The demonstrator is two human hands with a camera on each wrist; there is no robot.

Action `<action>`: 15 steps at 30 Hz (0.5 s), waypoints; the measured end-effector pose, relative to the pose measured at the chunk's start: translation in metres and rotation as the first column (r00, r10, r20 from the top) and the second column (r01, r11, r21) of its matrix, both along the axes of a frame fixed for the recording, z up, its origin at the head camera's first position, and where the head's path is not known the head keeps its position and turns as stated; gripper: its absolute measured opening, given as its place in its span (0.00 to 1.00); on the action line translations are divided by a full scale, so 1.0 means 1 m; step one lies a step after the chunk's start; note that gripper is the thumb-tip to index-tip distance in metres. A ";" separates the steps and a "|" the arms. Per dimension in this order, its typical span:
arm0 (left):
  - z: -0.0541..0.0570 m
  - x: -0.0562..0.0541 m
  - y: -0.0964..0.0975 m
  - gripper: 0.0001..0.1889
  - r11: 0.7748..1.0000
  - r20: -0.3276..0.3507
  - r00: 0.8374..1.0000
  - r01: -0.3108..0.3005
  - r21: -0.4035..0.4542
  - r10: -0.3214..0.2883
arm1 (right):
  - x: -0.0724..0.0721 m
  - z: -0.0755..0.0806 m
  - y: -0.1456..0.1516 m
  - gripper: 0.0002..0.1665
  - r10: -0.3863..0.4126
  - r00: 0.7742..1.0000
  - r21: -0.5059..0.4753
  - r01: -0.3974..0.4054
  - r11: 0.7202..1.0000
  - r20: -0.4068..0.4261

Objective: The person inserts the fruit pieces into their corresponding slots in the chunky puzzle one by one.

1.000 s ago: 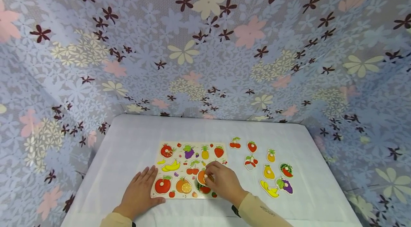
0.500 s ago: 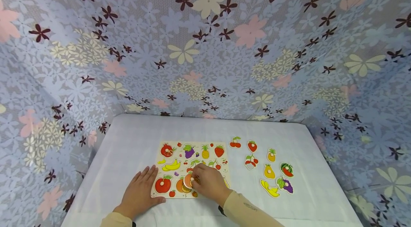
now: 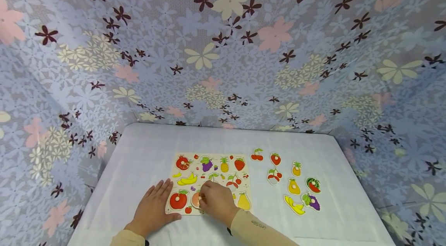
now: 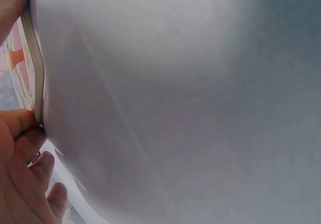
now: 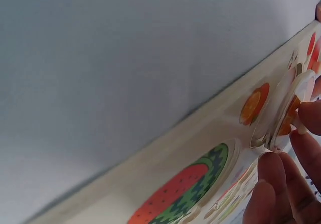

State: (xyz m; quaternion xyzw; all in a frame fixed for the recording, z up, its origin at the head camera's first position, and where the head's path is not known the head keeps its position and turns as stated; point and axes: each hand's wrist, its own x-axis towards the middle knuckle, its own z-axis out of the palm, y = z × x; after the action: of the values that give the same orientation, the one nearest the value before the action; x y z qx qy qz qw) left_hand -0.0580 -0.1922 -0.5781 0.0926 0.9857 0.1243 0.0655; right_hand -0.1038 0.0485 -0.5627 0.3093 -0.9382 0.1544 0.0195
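My right hand (image 3: pixel 217 201) pinches the small knob of an orange puzzle piece (image 3: pixel 196 200) over the bottom row of the fruit puzzle board (image 3: pixel 191 160). Seen from the right wrist, the orange piece (image 5: pixel 287 118) is tilted at its recess, thumb and fingertips at the knob. A printed watermelon (image 5: pixel 183 191) shows nearby on the board. My left hand (image 3: pixel 153 205) lies flat at the board's left edge, fingers straight; the left wrist view has its fingers touching the board's edge (image 4: pixel 35 68). Knobbed apple (image 3: pixel 178 200) and pomegranate (image 3: pixel 182 163) pieces sit in the board.
Loose knobbed pieces lie right of the board on the white table (image 3: pixel 146 145): cherries (image 3: pixel 257 155), a strawberry (image 3: pixel 275 159), a pineapple (image 3: pixel 296 169), a pear (image 3: pixel 294 187), bananas (image 3: pixel 294 205), grapes (image 3: pixel 311 201) and a watermelon (image 3: pixel 313 185). A floral curtain (image 3: pixel 209 83) surrounds the table.
My right hand has carried the orange piece leftward from over the watermelon picture to the orange picture, and lowered it there. The left hand has stayed at the board's edge.
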 end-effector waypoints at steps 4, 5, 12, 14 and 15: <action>-0.001 0.000 0.000 0.60 1.000 -0.005 1.000 0.003 -0.001 -0.003 | 0.001 0.001 -0.002 0.06 0.004 1.000 0.042 -0.005 0.999 0.017; 0.000 0.000 0.000 0.60 1.000 -0.005 1.000 0.003 -0.001 -0.003 | 0.001 0.001 -0.002 0.06 0.007 1.000 0.048 -0.008 0.999 0.018; 0.004 0.001 0.001 0.60 1.000 0.011 1.000 -0.007 -0.003 0.007 | 0.002 -0.001 -0.004 0.06 -0.004 1.000 0.052 0.003 0.999 0.003; 0.005 0.002 0.002 0.59 1.000 0.014 1.000 -0.009 0.008 0.009 | 0.003 -0.001 -0.005 0.05 -0.007 1.000 0.052 0.007 0.999 -0.004; 0.006 0.003 0.002 0.59 1.000 0.013 1.000 -0.010 0.013 0.009 | 0.003 -0.001 -0.005 0.05 -0.008 1.000 0.052 0.008 0.999 -0.010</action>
State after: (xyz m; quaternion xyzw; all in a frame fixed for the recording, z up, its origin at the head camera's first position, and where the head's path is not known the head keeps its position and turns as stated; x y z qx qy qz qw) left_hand -0.0555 -0.1904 -0.5719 0.0875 0.9849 0.1317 0.0708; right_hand -0.1008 0.0431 -0.5639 0.3067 -0.9430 0.1284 0.0167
